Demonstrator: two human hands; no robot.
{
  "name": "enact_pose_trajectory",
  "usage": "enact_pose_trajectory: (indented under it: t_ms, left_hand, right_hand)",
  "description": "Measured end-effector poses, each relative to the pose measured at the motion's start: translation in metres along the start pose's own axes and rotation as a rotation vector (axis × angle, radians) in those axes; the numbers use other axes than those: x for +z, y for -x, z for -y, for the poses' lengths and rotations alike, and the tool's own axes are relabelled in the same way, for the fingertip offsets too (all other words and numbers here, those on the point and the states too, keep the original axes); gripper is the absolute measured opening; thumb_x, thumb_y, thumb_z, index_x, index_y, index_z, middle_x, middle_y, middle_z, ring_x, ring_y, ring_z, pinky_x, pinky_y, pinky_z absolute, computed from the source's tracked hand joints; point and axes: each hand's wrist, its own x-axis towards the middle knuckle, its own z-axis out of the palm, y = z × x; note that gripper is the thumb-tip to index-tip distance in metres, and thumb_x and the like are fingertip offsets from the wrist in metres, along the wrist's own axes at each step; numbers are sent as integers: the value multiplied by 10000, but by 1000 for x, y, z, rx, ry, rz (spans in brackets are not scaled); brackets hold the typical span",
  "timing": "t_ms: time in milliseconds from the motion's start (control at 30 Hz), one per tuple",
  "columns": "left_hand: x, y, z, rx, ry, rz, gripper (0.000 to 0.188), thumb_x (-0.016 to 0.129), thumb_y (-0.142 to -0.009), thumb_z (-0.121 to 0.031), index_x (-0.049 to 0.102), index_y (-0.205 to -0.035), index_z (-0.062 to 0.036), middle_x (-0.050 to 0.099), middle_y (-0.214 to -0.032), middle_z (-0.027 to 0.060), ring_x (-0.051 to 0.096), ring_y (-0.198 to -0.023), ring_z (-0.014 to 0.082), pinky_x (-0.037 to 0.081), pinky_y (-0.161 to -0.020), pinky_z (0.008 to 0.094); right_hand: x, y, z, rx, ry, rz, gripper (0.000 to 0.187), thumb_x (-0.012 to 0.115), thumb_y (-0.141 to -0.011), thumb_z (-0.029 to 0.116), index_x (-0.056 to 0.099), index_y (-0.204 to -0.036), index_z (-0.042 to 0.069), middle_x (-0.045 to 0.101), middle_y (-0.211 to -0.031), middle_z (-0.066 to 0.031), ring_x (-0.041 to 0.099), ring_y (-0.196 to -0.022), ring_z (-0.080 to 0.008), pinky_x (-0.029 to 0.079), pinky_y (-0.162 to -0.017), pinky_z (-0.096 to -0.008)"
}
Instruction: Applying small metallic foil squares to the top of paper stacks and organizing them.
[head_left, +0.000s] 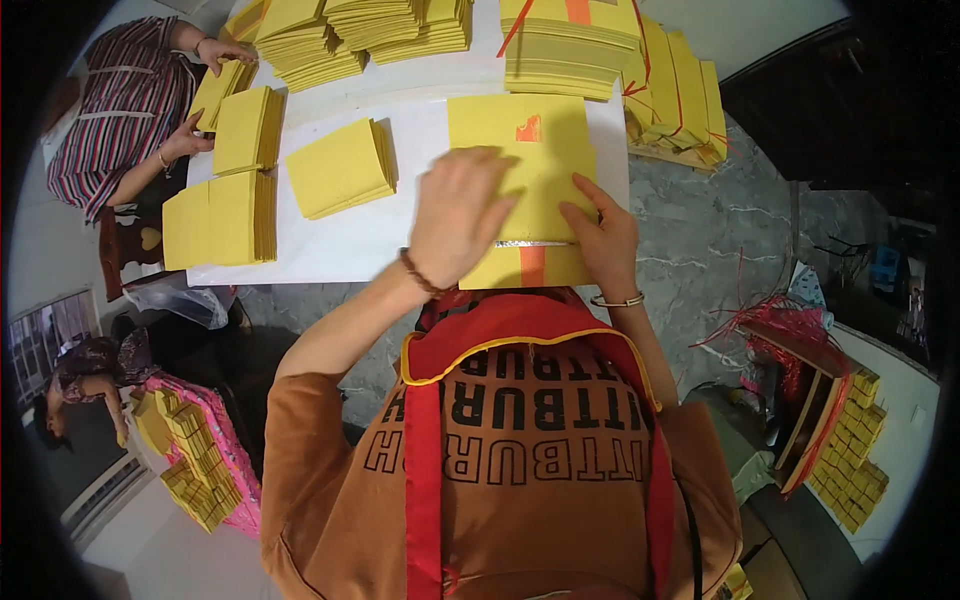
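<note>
Right in front of me lies a yellow paper piece (545, 190) with a small orange-red patch. Along its near side runs a thin silvery strip (535, 243), and beyond that strip a yellow flap (490, 268) with an orange band hangs at the table's edge. My left hand (450, 215) lies over the paper's left part, fingers stretched and slightly blurred, thumb apart. At the right edge my right hand (608, 235) rests on the paper with thumb and forefinger spread. Left of my left hand is a small yellow paper stack (342, 170).
Yellow paper stacks (220, 220) line the white table's (330, 265) left side; taller piles (570, 50) stand at the back. Tied yellow bundles (680, 90) sit beyond the right edge. A person in a striped top (120, 110) handles stacks at the left. Red strings (775, 325) hang at the right.
</note>
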Motion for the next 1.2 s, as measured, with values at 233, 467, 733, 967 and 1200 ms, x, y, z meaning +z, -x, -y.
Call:
enact_pose_trajectory:
  t_ms: [233, 467, 733, 967, 1200]
  left_hand:
    - [35, 11, -2, 158, -231, 239, 480, 564, -835, -292, 450, -1256, -93, 374, -1324, 161, 333, -1215, 345, 293, -964, 437]
    - [39, 9, -1, 166, -274, 264, 492, 557, -835, -298, 438, -1267, -95, 358, -1332, 160, 319, -1219, 347, 280, -972, 447]
    - [34, 9, 3, 211, -254, 237, 498, 554, -829, -314, 444, -1258, -85, 363, -1322, 160, 326, -1208, 342, 275, -964, 453]
    - [26, 10, 9, 464, -253, 307, 512, 566, -803, -285, 472, -1214, 6, 455, -1226, 210, 437, -1089, 335, 381, -871, 420]
    - [41, 11, -10, 450, -581, 232, 500, 545, -732, -180, 501, -1182, 34, 550, -1053, 261, 539, -941, 336, 461, -781, 368]
  right_hand:
    - [-1, 3, 6, -33, 38, 8, 375, 664, -762, 230, 617, -1110, 99, 650, -921, -153, 636, -748, -258, 476, -642, -313]
    - [-6, 38, 10, -543, 641, -166, 508, 634, -774, 345, 518, -1224, 142, 430, -1337, -65, 466, -1163, -249, 361, -892, -511]
    - [2, 53, -18, -607, 638, 159, 617, 522, -813, 517, 429, -1308, 161, 359, -1403, -30, 302, -1308, -258, 151, -995, -629]
    - [-20, 41, -8, -412, 281, 331, 586, 472, -889, 408, 326, -1369, 105, 375, -1387, -106, 321, -1297, -275, 201, -1043, -514]
    - [-39, 31, -9, -116, -563, 64, 551, 272, -978, 363, 159, -1405, 32, 410, -1343, -167, 373, -1266, -245, 258, -1059, -371]
